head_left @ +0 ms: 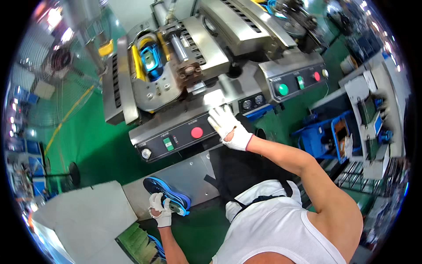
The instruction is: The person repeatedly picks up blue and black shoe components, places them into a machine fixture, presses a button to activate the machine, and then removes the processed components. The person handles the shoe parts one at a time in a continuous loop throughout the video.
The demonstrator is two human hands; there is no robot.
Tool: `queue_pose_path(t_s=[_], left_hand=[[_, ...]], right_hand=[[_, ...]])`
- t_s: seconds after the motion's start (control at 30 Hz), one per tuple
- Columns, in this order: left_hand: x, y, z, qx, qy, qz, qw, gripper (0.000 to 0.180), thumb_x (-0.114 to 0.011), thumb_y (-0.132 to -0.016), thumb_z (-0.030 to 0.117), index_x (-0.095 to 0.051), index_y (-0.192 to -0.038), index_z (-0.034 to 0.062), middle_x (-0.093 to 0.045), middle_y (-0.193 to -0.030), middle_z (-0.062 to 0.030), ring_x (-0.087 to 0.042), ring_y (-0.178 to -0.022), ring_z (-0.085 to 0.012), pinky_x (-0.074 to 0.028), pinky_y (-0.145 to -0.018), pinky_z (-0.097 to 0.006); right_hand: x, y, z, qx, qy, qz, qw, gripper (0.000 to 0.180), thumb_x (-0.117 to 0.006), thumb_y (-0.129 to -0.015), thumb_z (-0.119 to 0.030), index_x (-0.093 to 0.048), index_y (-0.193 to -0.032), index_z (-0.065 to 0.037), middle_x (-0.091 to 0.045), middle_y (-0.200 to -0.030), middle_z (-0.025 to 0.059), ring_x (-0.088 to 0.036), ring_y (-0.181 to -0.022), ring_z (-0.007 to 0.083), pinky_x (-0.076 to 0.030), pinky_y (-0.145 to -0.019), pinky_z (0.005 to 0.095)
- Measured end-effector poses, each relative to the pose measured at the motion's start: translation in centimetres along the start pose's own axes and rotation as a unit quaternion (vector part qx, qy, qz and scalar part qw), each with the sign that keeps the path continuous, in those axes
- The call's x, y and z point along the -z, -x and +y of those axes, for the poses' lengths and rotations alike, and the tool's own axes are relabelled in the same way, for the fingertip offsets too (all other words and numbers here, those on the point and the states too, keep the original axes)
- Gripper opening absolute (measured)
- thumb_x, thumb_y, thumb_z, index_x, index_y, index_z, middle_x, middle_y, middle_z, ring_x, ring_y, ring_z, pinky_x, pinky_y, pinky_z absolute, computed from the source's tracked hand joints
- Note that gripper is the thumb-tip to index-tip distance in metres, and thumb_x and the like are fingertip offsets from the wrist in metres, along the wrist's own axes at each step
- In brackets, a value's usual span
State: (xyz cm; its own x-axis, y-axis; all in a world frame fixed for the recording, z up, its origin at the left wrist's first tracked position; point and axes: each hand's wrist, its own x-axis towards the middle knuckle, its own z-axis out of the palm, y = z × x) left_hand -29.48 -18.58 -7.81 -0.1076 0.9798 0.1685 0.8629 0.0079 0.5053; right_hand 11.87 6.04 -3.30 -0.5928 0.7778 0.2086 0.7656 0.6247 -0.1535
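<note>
A black and blue shoe (168, 193) lies low on the left, over a grey metal shelf. My left hand (160, 210), in a white glove with bare fingertips, grips it at its near end. Farther up, my right hand (231, 128), also gloved, rests with stretched fingers on the machine's front control panel (176, 140), holding nothing. A red button (197, 132) is just left of it, and two round gauges (252, 103) are to its right. Behind the panel another blue-trimmed shoe (150, 59) sits in the machine between yellow pads.
A second station with a green button (281, 89) adjoins on the right. At lower left stands a grey box-like surface (88, 215), beside a green crate (136, 242) with blue-edged pieces. A large fan (59, 57) is at far left, a blue cart (318, 136) at right.
</note>
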Motion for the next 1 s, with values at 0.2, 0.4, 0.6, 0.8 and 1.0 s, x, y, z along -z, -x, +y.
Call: queue_pose_path(t_s=[0.2, 0.4, 0.6, 0.8, 1.0], left_hand=[[0.6, -6.1, 7.9, -0.028, 0.016, -0.026, 0.999, 0.02, -0.068, -0.097, 0.023, -0.072, -0.103, 0.0049, -0.066, -0.102, -0.0169, -0.065, -0.097, -0.0355, -0.052, -0.087, -0.047], [-2.6, -10.9, 26.3, -0.13, 0.169, -0.085, 0.973, 0.011, -0.067, -0.094, 0.009, -0.072, -0.102, 0.0024, -0.064, -0.099, -0.0136, -0.064, -0.093, -0.0277, -0.051, -0.086, -0.041], [-9.5, -13.9, 47.6, -0.344, 0.262, -0.244, 0.868, 0.019, -0.076, -0.089, 0.008, -0.072, -0.107, 0.0033, -0.068, -0.105, -0.0174, -0.067, -0.102, -0.0329, -0.054, -0.088, -0.042], [-12.8, -11.8, 63.2, -0.548, 0.385, -0.325, 0.668, 0.073, -0.086, -0.08, 0.014, -0.054, -0.144, -0.0008, -0.06, -0.135, -0.0243, -0.061, -0.125, -0.041, -0.052, -0.105, -0.047], [-17.3, -9.6, 60.4, -0.517, 0.363, -0.389, 0.67, 0.067, -0.083, -0.087, 0.02, -0.055, -0.144, 0.0002, -0.059, -0.141, -0.0264, -0.061, -0.127, -0.0438, -0.053, -0.104, -0.047]], right_hand=[[4.9, 3.2, -2.2, -0.012, -0.197, -0.025, 0.98, 0.099, -0.08, -0.081, -0.038, -0.035, -0.159, 0.004, -0.03, -0.165, 0.0333, -0.024, -0.156, 0.0511, -0.017, -0.129, 0.0593], [10.7, 17.9, -2.8, -0.096, -0.452, -0.201, 0.864, 0.121, -0.077, -0.079, -0.063, -0.019, -0.167, -0.004, -0.021, -0.171, 0.0283, -0.024, -0.159, 0.0425, -0.027, -0.126, 0.0516], [11.8, 28.1, -2.5, -0.284, -0.412, 0.223, 0.837, 0.115, -0.093, -0.074, -0.041, -0.03, -0.161, 0.002, -0.043, -0.158, 0.0255, -0.045, -0.146, 0.0384, -0.037, -0.122, 0.0438], [14.8, 37.0, 3.0, -0.479, -0.358, 0.584, 0.549, 0.068, -0.084, -0.086, -0.018, -0.053, -0.145, 0.0, -0.065, -0.134, 0.0131, -0.065, -0.119, 0.0212, -0.052, -0.105, 0.0374], [23.8, 44.6, 21.6, -0.476, -0.12, 0.723, 0.486, 0.046, -0.083, -0.092, -0.021, -0.066, -0.13, -0.002, -0.071, -0.118, 0.0054, -0.067, -0.102, 0.0165, -0.054, -0.094, 0.0344]])
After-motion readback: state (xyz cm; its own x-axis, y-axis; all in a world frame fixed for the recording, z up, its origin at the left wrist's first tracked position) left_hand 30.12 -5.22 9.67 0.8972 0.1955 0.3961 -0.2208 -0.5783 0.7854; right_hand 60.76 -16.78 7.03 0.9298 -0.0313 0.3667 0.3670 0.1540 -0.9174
